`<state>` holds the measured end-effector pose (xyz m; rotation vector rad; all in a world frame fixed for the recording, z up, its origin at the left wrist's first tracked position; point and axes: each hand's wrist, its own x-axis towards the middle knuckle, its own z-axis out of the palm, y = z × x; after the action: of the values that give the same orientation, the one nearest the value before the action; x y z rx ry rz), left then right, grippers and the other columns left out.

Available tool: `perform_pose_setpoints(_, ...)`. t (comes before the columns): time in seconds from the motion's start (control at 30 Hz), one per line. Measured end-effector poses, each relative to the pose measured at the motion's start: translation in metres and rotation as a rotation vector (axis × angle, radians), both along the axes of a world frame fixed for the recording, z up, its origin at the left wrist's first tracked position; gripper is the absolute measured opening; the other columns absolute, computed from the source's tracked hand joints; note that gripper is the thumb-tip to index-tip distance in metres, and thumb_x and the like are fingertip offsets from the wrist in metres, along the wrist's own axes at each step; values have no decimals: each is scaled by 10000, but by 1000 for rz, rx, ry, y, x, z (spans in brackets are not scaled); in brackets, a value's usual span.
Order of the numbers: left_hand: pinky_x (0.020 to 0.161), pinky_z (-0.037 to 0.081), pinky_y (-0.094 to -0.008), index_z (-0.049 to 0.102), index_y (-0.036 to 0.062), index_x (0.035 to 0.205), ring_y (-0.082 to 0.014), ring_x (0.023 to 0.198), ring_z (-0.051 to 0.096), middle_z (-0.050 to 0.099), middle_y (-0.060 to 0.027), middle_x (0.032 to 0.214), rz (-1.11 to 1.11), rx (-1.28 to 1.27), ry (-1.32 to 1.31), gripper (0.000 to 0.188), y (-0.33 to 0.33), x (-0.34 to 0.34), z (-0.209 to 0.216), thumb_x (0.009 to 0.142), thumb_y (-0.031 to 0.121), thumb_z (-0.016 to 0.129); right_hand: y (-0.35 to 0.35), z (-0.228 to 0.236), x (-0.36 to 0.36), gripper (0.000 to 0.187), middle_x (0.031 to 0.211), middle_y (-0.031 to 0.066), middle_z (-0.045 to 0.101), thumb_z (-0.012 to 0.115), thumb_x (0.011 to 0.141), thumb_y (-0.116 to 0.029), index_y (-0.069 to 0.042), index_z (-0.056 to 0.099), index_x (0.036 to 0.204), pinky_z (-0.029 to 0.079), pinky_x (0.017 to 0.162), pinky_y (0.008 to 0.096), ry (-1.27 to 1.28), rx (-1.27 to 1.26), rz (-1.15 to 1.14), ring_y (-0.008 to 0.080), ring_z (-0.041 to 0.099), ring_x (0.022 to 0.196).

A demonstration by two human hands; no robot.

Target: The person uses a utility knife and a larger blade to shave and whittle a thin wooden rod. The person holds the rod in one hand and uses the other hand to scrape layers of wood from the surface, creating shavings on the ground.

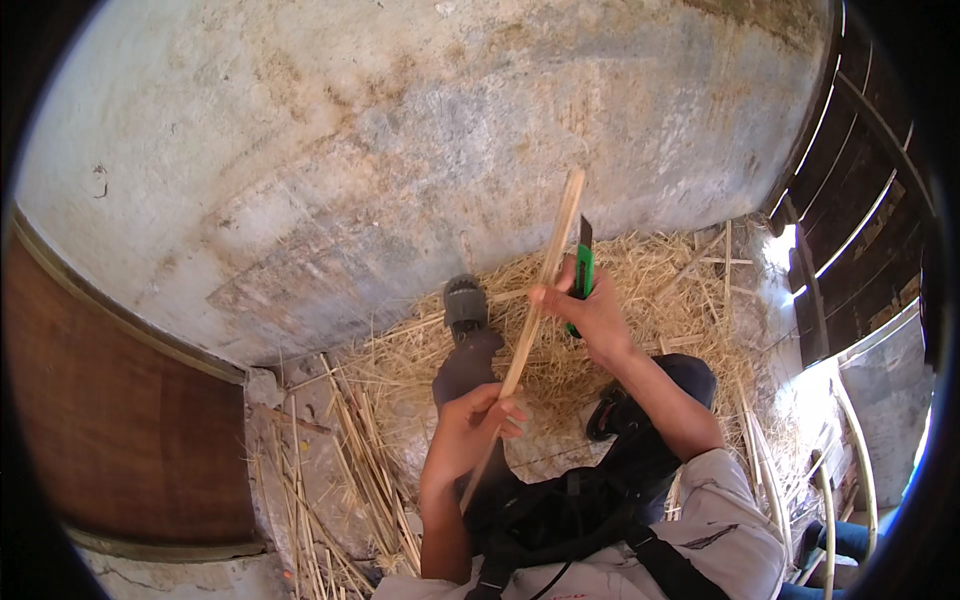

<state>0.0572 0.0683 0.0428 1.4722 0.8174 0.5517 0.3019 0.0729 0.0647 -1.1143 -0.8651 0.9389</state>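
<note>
A long, pale strip of split bamboo or wood (549, 268) slants upward in front of me, its far end raised before the wall. My left hand (472, 428) is closed around its lower part, and the tail runs down past my wrist toward my lap. In my right hand (593, 308) is a green box cutter (583, 278), its dark blade out and pointing up, beside the strip and apart from it. The thumb of that hand touches or nearly touches the strip's middle.
Shavings (650, 290) cover the floor around my feet. Long thin strips (372, 465) lie in a bundle on the left. Ahead stands a stained concrete wall (400, 150); a brown wooden panel (130, 400) is at left, dark slats (860, 190) at right. Poles (855, 440) lean at lower right.
</note>
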Motion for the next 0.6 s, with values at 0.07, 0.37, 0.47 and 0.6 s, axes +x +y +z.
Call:
perform_pose_setpoints(0.07, 700, 527, -255, 644, 2, 1340, -99, 764, 658, 721, -35, 902, 30, -59, 5, 300, -5, -4, -3, 1067, 113, 585, 2, -6, 6, 248, 789, -4, 628, 840, 895, -152, -55, 623, 967, 537, 730, 278, 38, -23, -13, 101, 652, 781)
perform_pose_setpoints(0.37, 573, 459, -208, 680, 32, 1308, -55, 629, 583, 720, -43, 885, 124, -40, -52, 275, -12, -5, 13, 1069, 148, 606, -3, 6, -2, 204, 931, 24, 702, 778, 953, -144, -10, 678, 1069, 515, 749, 254, 1, 68, 104, 95, 638, 832)
perform_pose_setpoints(0.47, 579, 477, -220, 683, 29, 1293, -69, 645, 607, 734, -58, 907, 198, -54, -82, 264, -19, -3, 12, 1050, 118, 636, -6, 5, -3, 161, 960, 35, 723, 747, 977, -115, -2, 684, 1073, 512, 751, 248, 22, 117, 120, 93, 645, 853)
perform_pose_setpoints(0.6, 578, 479, -232, 695, -11, 1244, -75, 669, 629, 744, -67, 897, 211, -16, -182, 235, -23, 3, 9, 1040, 91, 635, -8, 3, 3, 159, 950, 31, 725, 740, 986, -120, -3, 684, 1078, 508, 748, 250, 17, 91, 111, 88, 648, 868)
